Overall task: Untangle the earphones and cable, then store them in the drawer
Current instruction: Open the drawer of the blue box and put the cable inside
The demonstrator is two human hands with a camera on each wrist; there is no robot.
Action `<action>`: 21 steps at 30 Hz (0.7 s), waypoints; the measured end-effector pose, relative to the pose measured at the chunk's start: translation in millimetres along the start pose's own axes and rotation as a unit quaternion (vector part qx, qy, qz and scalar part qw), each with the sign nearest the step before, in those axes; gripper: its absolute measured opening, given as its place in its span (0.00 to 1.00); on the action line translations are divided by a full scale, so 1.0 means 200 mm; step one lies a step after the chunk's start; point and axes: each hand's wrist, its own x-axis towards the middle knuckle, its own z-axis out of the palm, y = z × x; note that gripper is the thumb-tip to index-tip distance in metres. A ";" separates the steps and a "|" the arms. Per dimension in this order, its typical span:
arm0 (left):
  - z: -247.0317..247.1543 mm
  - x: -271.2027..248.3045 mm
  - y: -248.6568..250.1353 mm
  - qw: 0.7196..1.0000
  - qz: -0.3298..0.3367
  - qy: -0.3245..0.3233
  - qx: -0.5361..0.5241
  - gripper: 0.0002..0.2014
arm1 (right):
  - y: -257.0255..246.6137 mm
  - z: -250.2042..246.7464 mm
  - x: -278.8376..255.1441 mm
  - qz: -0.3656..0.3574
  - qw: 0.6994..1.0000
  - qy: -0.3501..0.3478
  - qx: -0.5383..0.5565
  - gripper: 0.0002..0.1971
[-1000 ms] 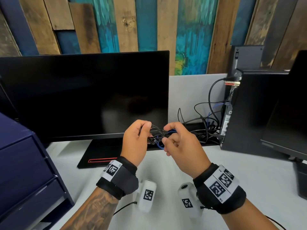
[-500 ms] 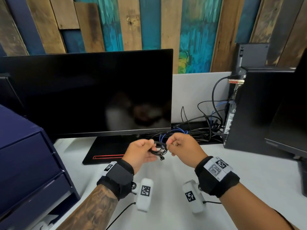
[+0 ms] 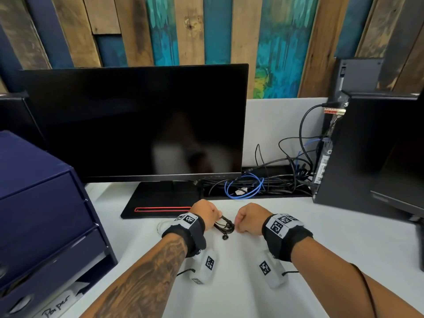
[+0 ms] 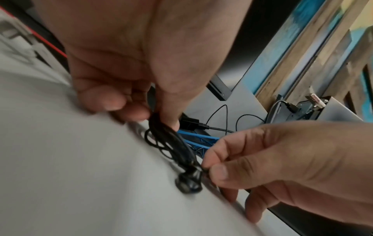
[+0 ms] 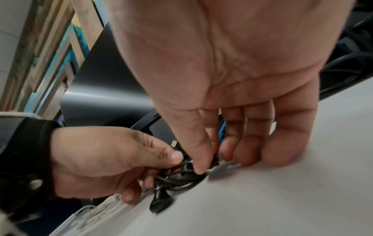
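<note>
A tangled bundle of black earphones (image 3: pixel 224 225) lies low over the white desk (image 3: pixel 344 249) between my hands, one earbud (image 3: pixel 225 237) touching the surface. My left hand (image 3: pixel 216 218) pinches the bundle's left side between thumb and fingers (image 4: pixel 167 123). My right hand (image 3: pixel 236 224) pinches a strand at the bundle's right end with thumb and forefinger. In the right wrist view the earphones (image 5: pixel 177 177) sit under the right thumb (image 5: pixel 198 166), the earbud (image 5: pixel 161 204) hanging below. A thin white cable (image 3: pixel 160 226) lies on the desk just left of my left wrist.
A navy drawer unit (image 3: pixel 41 203) stands at the left edge of the desk. A black monitor (image 3: pixel 137 122) and its stand (image 3: pixel 160 200) are right behind my hands. Blue and black cables (image 3: pixel 245 189) lie behind them. A black computer tower (image 3: pixel 367 152) is at the right.
Both hands have come down from in front of the monitor to the desk, bringing the black bundle with them. One earbud now touches the surface.
</note>
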 end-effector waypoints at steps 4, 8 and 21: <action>0.02 0.00 -0.01 0.999 -0.024 -0.004 -0.022 0.11 | 0.02 -0.01 0.00 0.004 1.000 -0.010 -0.019 0.11; 0.03 0.01 -0.04 0.996 -0.037 0.029 -0.077 0.10 | 0.03 -0.01 0.00 -0.003 1.000 -0.002 -0.002 0.07; 0.05 0.02 -0.08 0.990 -0.015 0.046 -0.129 0.09 | 0.08 0.03 0.02 0.004 0.993 -0.005 0.116 0.14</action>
